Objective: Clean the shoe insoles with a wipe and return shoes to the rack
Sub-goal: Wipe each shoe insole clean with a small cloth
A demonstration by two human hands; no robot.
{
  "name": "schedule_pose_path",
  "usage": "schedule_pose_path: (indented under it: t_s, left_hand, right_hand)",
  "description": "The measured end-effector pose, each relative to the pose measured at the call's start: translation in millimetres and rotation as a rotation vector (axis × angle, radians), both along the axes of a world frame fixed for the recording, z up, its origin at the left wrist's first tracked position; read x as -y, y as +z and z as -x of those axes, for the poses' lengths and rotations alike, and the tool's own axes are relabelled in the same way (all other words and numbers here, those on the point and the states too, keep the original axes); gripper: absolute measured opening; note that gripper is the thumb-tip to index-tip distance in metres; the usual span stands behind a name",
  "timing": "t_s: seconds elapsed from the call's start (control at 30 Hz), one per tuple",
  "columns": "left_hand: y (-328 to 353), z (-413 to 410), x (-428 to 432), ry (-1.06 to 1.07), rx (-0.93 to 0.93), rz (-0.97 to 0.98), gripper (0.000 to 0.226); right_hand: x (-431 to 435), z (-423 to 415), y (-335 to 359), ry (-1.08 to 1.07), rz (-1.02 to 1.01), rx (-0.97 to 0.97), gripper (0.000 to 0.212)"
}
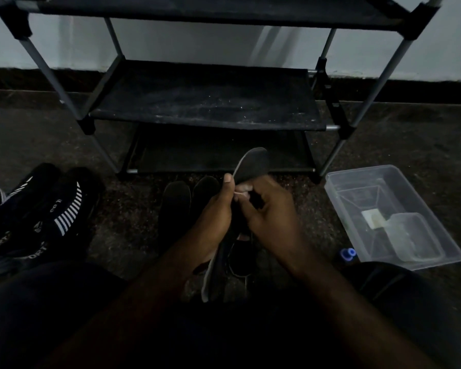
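Insole (253, 163): held upright at centre, near the rack (205, 102). Left hand (213, 211) grips its edge. Right hand (269, 211) is curled, pinching what looks like a white wipe (241, 193) against it.
Step, as judged: wiping.
Spare insoles (176, 201): on the floor beyond.
Shoes (51, 206): left.
Next move calls for steady strokes along the insole.

Dark, pale-edged insole (252, 165) tilted up before the black rack (208, 97), white wipe (241, 193) against it; two more insoles (176, 201) flat on the floor (117, 235) below.
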State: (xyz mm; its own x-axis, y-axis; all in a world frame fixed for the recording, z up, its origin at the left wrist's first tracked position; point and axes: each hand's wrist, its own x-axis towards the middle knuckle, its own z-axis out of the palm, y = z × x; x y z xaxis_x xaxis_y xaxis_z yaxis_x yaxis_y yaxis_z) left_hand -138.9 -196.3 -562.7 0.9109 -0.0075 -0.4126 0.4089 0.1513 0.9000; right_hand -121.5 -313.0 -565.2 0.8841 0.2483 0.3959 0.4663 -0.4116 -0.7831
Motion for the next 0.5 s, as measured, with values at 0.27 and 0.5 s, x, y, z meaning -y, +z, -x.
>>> schedule_pose_path:
  t_s: [0.27, 0.5]
  left_hand:
    - [-3.1, 4.6, 2.3, -0.253, 0.132, -0.324, 0.067]
    - [-0.6, -4.7, -3.0, -0.007, 0.081, -0.106, 0.064]
  right_hand:
    - [25.7, -32.5, 2.5, -0.328, -0.146, -0.058, 0.002]
    - [10.5, -20.5, -8.8, -0.233, -0.255, -0.345, 0.007]
